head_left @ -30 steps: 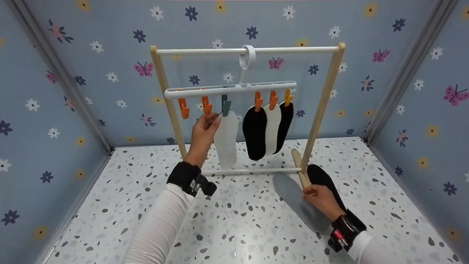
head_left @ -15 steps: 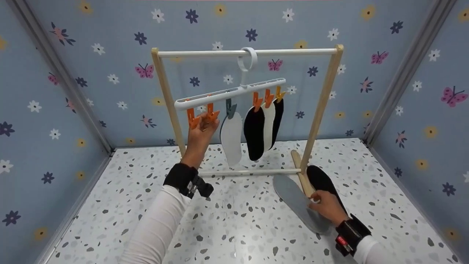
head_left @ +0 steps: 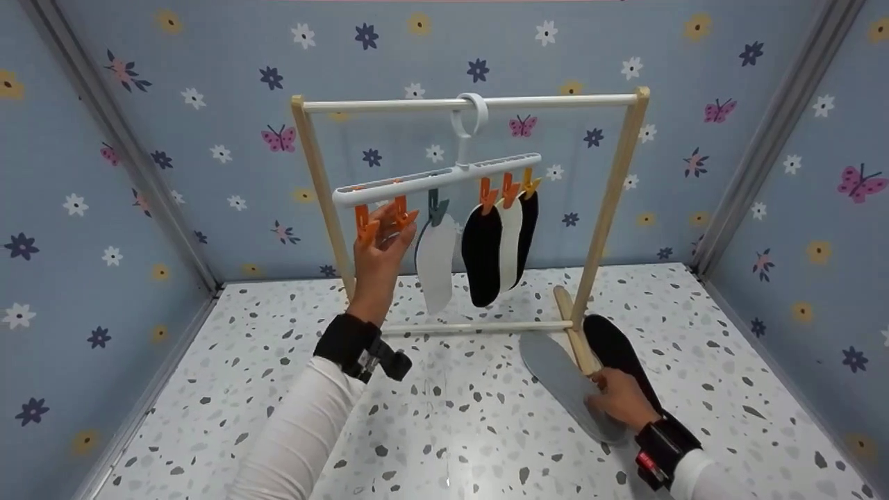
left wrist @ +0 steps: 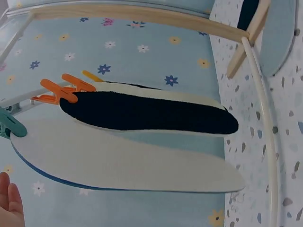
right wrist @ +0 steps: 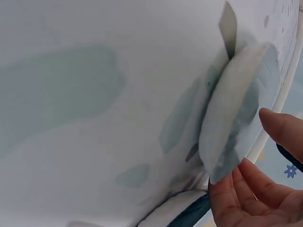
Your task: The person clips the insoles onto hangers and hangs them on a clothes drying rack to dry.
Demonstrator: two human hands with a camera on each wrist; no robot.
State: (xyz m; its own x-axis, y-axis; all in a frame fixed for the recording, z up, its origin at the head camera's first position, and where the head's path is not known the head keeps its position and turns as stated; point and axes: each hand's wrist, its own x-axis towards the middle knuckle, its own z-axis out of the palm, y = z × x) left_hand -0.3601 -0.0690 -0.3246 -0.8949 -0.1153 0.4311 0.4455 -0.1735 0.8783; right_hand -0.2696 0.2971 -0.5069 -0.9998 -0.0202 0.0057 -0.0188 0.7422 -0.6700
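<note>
My left hand [head_left: 378, 264] is at the left end of a white clip hanger [head_left: 417, 182], its fingers among two orange clips [head_left: 403, 214]; I cannot tell whether they pinch one. A green clip [left wrist: 12, 125] to its right holds a white insole [left wrist: 123, 158] with a blue edge. Farther right hang a black insole [head_left: 481, 257], a cream insole [head_left: 510, 243] and another black insole [head_left: 529, 236], from orange and yellow clips. My right hand [head_left: 624, 397] hovers low, fingers loosely bent, over the near end of a grey insole [head_left: 555, 368]. In the right wrist view, thumb and fingertips are apart beside it.
The hanger hooks over the top bar [head_left: 555, 101] of a wooden rack, its right post [head_left: 615, 187] rising from a wooden foot [head_left: 580, 351]. Right of the foot, a black insole [head_left: 615, 344] lies on the speckled floor [head_left: 444, 417]. Flowered panels [head_left: 229, 173] enclose the floor.
The hanger has turned, its left end coming nearer. My left hand has moved from beside the white insole's top to the orange clips. My right hand has shifted slightly right and nearer.
</note>
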